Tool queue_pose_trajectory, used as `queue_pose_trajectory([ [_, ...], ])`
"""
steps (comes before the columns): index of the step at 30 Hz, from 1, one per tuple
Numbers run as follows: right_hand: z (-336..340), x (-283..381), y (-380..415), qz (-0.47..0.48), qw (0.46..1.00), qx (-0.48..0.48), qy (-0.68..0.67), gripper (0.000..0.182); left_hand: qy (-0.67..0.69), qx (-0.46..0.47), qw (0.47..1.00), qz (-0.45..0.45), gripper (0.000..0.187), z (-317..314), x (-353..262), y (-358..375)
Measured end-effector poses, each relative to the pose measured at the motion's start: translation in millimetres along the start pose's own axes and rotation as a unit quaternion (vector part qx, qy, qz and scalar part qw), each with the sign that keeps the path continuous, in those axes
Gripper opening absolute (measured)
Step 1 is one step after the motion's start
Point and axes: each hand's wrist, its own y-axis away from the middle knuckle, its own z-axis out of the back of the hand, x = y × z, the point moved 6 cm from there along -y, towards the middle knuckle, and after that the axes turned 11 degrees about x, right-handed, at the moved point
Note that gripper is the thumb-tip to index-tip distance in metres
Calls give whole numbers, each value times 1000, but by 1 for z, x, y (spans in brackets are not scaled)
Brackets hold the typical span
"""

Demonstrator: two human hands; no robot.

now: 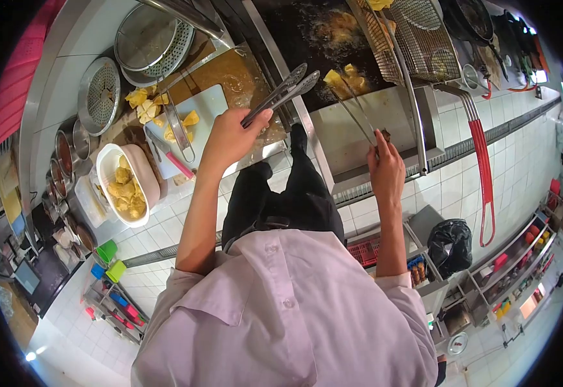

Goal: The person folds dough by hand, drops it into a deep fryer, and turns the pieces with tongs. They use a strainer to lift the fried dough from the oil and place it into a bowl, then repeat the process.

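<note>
My left hand point(237, 138) is closed around metal tongs point(288, 93) with slotted heads, held over the strip between the counter and the fryer. My right hand point(386, 169) grips long, thin metal tongs point(357, 117) whose two arms reach into the fryer point(307, 45). Their far ends are at some golden fried pieces point(352, 77) in the dark oil; whether they pinch one cannot be made out. Farther back, another browned piece point(338, 29) lies amid bubbles. A wire fry basket point(423, 48) sits at the fryer's right, its red handle point(481, 155) sticking out.
On the left counter are a white cutting board point(207, 103) with yellow scraps, a pink-handled knife point(179, 164), a loop-shaped metal utensil point(177, 126), and a white tub point(146, 193) of yellow pieces. Perforated metal pans point(99, 97) stand behind. A black bag point(450, 245) is at lower right.
</note>
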Motion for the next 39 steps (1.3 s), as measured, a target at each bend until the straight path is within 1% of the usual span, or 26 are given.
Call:
queue_pose_trajectory([
  [5,-14,29,-26,20,1000,-2,17,37,2,-2,1000,11,52,-2,12,6],
  [8,-39,33,-40,-25,998,26,50,38,25,-3,1000,14,51,-4,15,11],
  [9,-45,33,-46,-20,998,27,59,38,27,-5,1000,16,51,-4,17,12],
  [12,-52,31,-58,-16,999,19,31,35,36,-9,999,21,50,-3,18,15],
  [16,-47,36,-64,4,999,-24,-21,33,43,-9,999,31,48,-3,22,16],
  [19,-35,42,-65,12,997,-54,-60,33,29,-13,999,26,49,-5,19,14],
  [21,-26,43,-62,12,994,-70,-87,31,-3,-25,1000,16,50,-6,15,10],
  [24,-27,26,-60,-42,987,-32,-154,34,-45,-48,998,12,52,0,1,2],
  [27,-25,19,-62,-53,984,-65,-155,35,-75,-79,994,-6,52,15,-11,-6],
  [29,-24,17,-66,-122,957,-5,-263,36,-70,-109,991,-31,53,22,-12,-11],
  [30,-24,19,-67,-156,936,24,-315,37,-75,-108,991,-24,54,25,-14,-10],
  [33,-28,23,-80,-147,932,14,-330,38,-76,-105,992,-11,54,32,-18,-8],
  [36,-39,16,-87,-136,949,47,-282,38,-65,-100,993,-9,56,32,-12,-4],
  [39,-41,8,-74,-172,932,47,-316,38,-70,-92,993,10,56,32,-5,4],
])
